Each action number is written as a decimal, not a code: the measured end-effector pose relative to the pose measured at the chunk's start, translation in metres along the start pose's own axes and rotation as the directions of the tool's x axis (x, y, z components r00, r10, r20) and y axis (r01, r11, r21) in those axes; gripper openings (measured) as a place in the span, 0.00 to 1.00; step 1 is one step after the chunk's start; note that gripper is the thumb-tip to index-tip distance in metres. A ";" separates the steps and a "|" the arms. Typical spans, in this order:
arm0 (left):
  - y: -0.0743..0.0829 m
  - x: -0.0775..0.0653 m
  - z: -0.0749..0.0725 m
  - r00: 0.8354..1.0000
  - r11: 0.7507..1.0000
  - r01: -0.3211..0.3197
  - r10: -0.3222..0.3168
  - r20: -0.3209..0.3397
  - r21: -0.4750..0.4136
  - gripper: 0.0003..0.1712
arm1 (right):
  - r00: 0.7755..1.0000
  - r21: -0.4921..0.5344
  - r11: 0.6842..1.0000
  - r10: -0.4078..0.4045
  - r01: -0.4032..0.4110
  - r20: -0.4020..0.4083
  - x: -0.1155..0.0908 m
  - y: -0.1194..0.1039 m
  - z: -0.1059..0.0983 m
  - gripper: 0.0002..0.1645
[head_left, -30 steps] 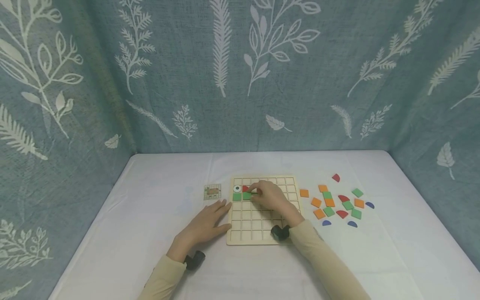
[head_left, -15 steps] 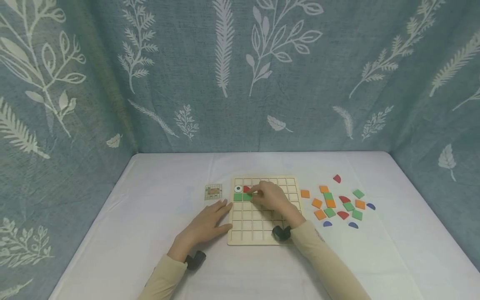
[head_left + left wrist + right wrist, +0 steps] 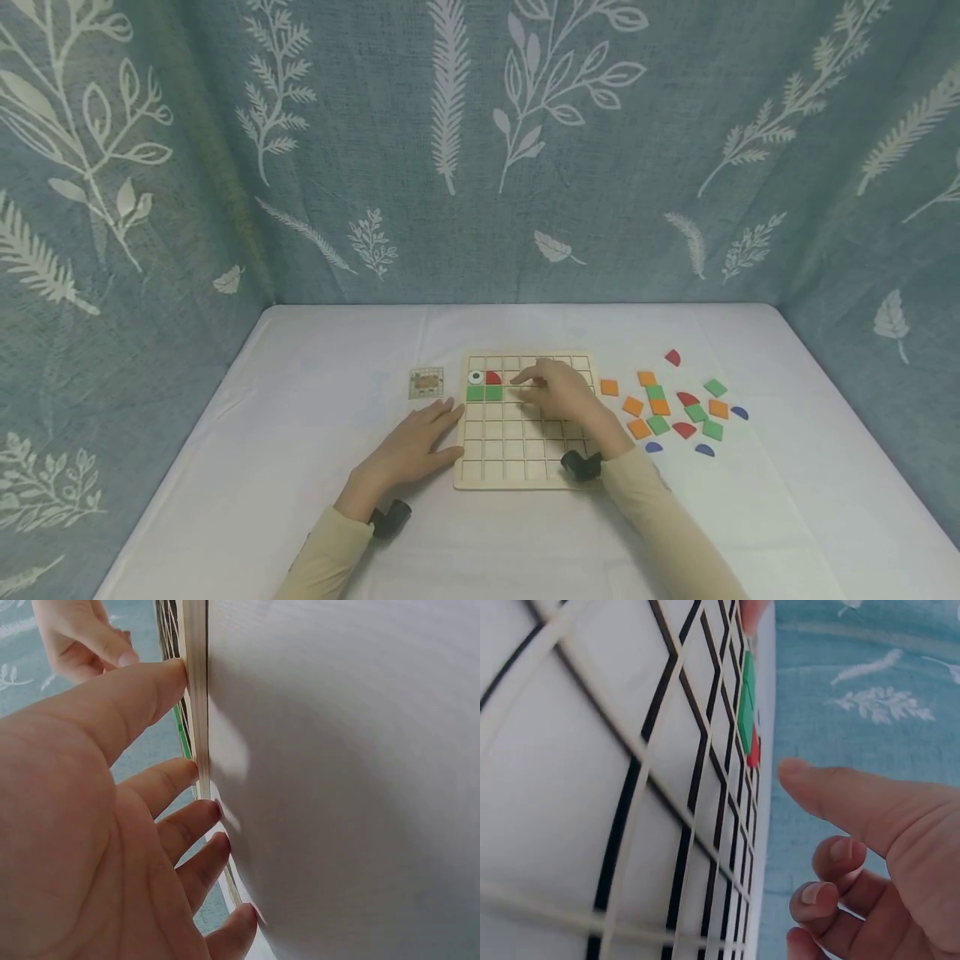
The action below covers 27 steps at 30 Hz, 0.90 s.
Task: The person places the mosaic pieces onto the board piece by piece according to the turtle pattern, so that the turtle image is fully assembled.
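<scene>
A wooden grid board (image 3: 495, 450) lies on the white table. In its upper left cells sit a round eye tile (image 3: 476, 377), a red quarter-circle tile (image 3: 492, 378) and two green square tiles (image 3: 484, 393) side by side below them. My left hand (image 3: 408, 446) rests at the board's left side. In the left wrist view its thumb and spread fingertips (image 3: 180, 772) touch the board's edge. Over the grid, right of the red tile, hovers my right hand (image 3: 558, 390). Its thumb (image 3: 832, 787) and fingers stand apart in the right wrist view, with nothing between them.
Right of the board lie loose orange squares (image 3: 632, 406), green squares (image 3: 716, 387), red quarter-circles (image 3: 684, 430) and blue half-circles (image 3: 705, 450). A small picture card (image 3: 426, 382) lies left of the board. A leaf-patterned curtain (image 3: 480, 250) stands behind the table.
My right hand has let go of the red quarter-circle tile and moved a little to the right, its fingers parting. The tile stays in its cell. My left hand has stayed put.
</scene>
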<state>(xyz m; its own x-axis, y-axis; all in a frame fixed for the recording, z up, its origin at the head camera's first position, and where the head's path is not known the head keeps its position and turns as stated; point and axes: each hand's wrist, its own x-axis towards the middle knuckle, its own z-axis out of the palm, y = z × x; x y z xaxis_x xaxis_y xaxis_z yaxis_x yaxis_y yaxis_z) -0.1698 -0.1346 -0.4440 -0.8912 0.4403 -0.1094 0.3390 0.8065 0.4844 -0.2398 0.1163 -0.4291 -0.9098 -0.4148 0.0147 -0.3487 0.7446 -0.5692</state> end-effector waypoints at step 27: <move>0.001 -0.001 -0.001 1.000 1.000 0.000 0.000 0.003 -0.013 0.35 | 0.997 0.023 1.000 -0.015 0.017 -0.074 -0.049 0.052 -0.036 0.12</move>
<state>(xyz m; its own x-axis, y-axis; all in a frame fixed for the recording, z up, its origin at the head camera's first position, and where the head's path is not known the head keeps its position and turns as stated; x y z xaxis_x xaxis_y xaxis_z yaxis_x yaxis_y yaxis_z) -0.1690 -0.1343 -0.4423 -0.8902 0.4417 -0.1117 0.3354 0.8013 0.4954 -0.2213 0.1942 -0.4303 -0.9186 -0.3862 0.0838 -0.3586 0.7253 -0.5877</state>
